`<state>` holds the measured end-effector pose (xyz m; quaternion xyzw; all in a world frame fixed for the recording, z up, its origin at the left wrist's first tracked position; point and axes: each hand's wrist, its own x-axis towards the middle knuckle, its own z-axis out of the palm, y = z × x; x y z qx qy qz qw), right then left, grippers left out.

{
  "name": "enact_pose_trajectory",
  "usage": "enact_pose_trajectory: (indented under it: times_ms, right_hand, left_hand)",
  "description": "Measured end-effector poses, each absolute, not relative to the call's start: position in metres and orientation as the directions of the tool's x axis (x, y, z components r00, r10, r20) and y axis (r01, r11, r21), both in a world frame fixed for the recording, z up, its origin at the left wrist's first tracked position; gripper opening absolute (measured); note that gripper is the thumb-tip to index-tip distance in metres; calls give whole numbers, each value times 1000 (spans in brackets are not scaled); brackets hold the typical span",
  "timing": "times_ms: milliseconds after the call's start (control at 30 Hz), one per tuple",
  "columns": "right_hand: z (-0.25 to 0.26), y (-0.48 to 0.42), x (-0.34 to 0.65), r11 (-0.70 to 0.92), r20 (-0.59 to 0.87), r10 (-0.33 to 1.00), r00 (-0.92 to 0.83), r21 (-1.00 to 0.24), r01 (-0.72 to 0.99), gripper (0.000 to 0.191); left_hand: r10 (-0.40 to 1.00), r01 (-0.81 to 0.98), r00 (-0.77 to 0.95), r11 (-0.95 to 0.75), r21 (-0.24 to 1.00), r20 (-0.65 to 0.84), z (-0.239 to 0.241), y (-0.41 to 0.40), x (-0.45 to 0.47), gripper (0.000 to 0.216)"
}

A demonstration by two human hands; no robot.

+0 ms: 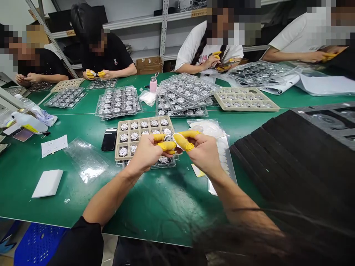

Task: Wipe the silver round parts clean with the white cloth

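Yellow finger cots cover the thumbs and fingertips of both my hands. My left hand [146, 150] pinches a small round silvery part [168, 138] between thumb and finger. Against that part, my right hand [203, 148] is closed on a small white wipe [177, 142], mostly hidden by the finger cots. Just beyond and below my hands lies a beige tray [118, 142] with similar round metal parts in its compartments. A clear plastic tray [169, 162] with more of them shows underneath it.
Left of the tray are a phone [109, 139], a clear plastic bag [87, 160] and a white block [47, 183]. Black foam sheets [294, 159] are stacked at right. Stacked clear trays [119, 101] and a pink bottle [153, 83] stand farther back. Several co-workers sit opposite.
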<state>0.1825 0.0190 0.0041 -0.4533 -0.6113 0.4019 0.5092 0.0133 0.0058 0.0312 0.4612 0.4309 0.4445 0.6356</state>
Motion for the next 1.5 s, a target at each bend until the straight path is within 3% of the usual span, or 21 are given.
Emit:
enact_pose_trajectory:
  times_ms: [167,233,333,433,567,700,833,933,1067,1233,1433,1500]
  right_hand:
    - [-12,20,177,304,385,913,136,-863,403,36]
    - [-10,20,177,271,346,926,151,-886,375,36]
    - [-3,19,181,275,288,957,14,-926,257,30]
    - [-1,18,184,329,324,944,-62,-907,264,27]
    - [-16,23,177,312,376,919,119,-877,365,27]
    - [-24,40,180,127,147,973,179,-985,121,31]
    - [-8,51,208,172,191,966,176,-978,119,33]
    - [9,46,227,238,264,962,67,-935,263,32]
    - [20,33,231,263,320,945,70,-868,422,26]
    - [22,28,226,297,351,935,49,-851,434,26]
    - [25,28,232,230,262,965,-9,-830,507,27]
    - [25,29,238,233,244,968,-55,-798,556,26]
  left_hand:
    - [959,-152,230,201,968,-164,22,6,20,30]
    - [964,-181,185,223,958,-190,21,9,21,28]
    - [967,-203,144,236,950,-209,24,11,18,23]
    - [969,-170,192,188,967,-155,26,9,16,20]
    - [968,-137,201,182,974,-153,21,10,20,24]
    - [975,-84,129,194,977,-183,12,28,9,29]
    - [973,188,145,152,970,-181,8,54,-25,50]
    - [979,524,141,55,850,-150,7,67,-50,40]
    - [945,829,266,-122,545,-193,3,72,-65,29]
    - [906,921,331,-250,299,-262,-10,74,-61,32]
    - [969,964,239,-230,132,-62,-3,70,-60,27]
    - [972,975,222,-218,52,-82,5,65,-68,22]
